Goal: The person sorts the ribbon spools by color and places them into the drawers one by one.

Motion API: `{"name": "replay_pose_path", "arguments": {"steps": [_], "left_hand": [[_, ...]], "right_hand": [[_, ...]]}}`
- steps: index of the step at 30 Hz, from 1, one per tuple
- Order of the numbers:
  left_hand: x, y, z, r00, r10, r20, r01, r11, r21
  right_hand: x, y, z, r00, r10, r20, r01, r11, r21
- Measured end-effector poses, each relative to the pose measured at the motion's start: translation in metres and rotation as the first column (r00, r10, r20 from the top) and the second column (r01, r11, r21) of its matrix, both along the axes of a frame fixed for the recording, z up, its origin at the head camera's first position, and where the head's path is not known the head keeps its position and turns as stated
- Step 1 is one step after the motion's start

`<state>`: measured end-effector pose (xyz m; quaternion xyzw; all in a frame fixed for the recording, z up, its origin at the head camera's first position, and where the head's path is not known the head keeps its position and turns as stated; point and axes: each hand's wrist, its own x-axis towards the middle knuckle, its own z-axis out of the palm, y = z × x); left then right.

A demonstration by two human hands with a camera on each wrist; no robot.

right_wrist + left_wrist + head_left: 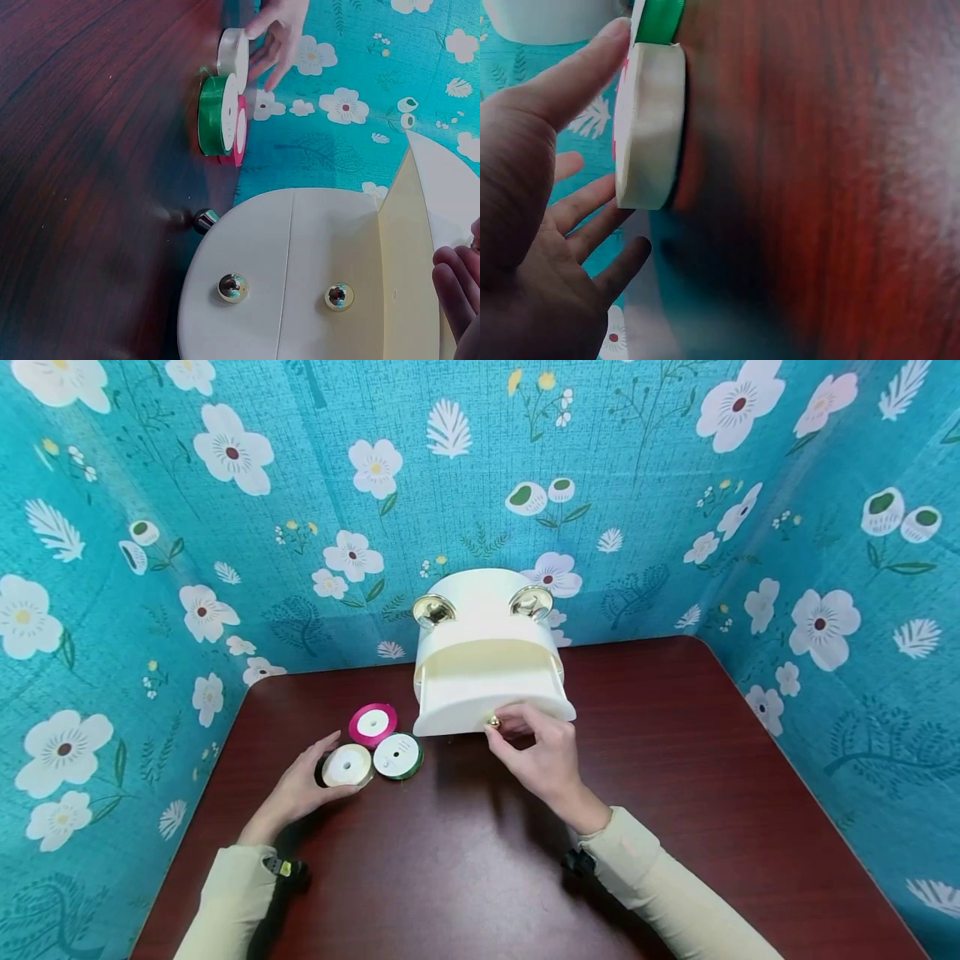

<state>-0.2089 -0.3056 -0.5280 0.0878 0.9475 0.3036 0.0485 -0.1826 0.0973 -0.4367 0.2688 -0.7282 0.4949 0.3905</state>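
My right hand point(542, 756) pinches the small gold knob point(493, 722) of a white drawer point(450, 717), which is pulled out from the top of a rounded white drawer box point(480, 602). Two gold discs stand on the box like eyes. Over on the left, my left hand point(303, 785) is spread around a cream ribbon spool point(347, 767), thumb along its near side and fingers loosely extended. The left wrist view shows the thumb tip right at the edge of this spool point(651, 127). Touching the cream spool are a green ribbon spool point(399, 756) and a magenta ribbon spool point(372, 724).
Below the pulled-out drawer, the right wrist view shows two closed drawer fronts with gold knobs point(232, 287) and a shiny foot point(205, 220). Everything stands on a dark red-brown table point(465, 877). Blue flowered cloth point(300, 527) rises behind and at both sides.
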Motion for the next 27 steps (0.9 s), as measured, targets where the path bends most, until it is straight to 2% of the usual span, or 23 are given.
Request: {"name": "replay_pose_path", "arguments": {"steps": [6, 12, 19, 27], "left_hand": [[0.000, 0.002, -0.008, 0.999, -0.017, -0.028, 0.016, 0.998, -0.060], [0.000, 0.004, -0.011, 0.999, -0.015, -0.050, 0.011, 0.997, -0.078], [-0.002, 0.006, -0.012, 0.998, 0.011, -0.069, -0.016, 0.997, -0.079], [-0.002, 0.006, -0.010, 0.995, 0.001, -0.104, -0.010, 0.996, -0.084]], "right_hand": [[0.001, 0.000, 0.003, 1.000, -0.001, -0.005, 0.001, 1.000, -0.006], [0.001, 0.001, 0.002, 1.000, 0.001, 0.006, -0.001, 1.000, -0.001], [0.001, 0.001, 0.001, 1.000, 0.002, 0.014, -0.002, 1.000, 0.001], [0.002, 0.001, 0.001, 1.000, -0.006, 0.020, 0.006, 1.000, -0.002]]}}
